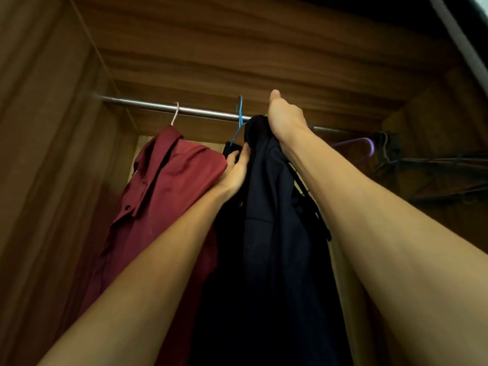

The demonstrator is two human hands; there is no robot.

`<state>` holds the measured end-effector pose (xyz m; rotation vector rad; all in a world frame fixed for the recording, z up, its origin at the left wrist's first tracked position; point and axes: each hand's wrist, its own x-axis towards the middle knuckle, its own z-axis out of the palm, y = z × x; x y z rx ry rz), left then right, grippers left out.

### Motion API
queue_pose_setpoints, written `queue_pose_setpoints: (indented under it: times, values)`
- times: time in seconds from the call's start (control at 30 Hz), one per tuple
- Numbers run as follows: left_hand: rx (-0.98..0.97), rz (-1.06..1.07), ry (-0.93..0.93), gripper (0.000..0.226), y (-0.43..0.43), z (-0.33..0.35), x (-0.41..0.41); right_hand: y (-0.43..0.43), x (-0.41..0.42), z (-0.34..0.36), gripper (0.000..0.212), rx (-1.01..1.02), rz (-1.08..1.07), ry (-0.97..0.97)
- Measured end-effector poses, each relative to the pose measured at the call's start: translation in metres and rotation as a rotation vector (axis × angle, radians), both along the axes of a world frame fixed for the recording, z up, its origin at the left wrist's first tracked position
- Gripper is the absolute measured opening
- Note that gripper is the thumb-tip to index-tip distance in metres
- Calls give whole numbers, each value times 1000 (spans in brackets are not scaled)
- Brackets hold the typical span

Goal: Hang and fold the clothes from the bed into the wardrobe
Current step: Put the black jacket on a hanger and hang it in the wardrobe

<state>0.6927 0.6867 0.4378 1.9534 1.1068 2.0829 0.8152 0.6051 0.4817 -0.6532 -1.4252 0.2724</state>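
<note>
My right hand (284,120) sits on top of the navy garment (274,220) at the rail (184,110), thumb straight up. Its fingers are hidden behind the cloth, so I cannot tell how closed it is. My left hand (235,170), at 8 o'clock from it, pinches the garment's dark edge. The blue hanger (239,114) shows only its hook. A maroon shirt (169,186) hangs at 9 o'clock, a dim purple hanger (364,143) at 3 o'clock.

The rail (200,112) lies bare between the red shirt's (169,186) hook and the blue hanger (239,114), and again from the dark garment (277,207) to the purple hanger (367,143), while both garments crowd the space beneath.
</note>
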Motion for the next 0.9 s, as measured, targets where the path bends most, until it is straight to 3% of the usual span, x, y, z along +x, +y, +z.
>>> queue_pose_setpoints:
  times: [0.13,0.37,0.67,0.9]
  values:
    - [-67,92,75,86,12,-4,-21,19,-14,-2,66,-40,44,1]
    - [-123,249,139,63,15,-41,-38,35,-15,-35,64,-120,64,-21]
    - [-128,292,196,67,-42,-62,-52,-9,-15,-67,49,12,-244,-67]
    - [-122,218,304,62,-113,-109,-45,-73,14,-137,46,-8,-418,-123]
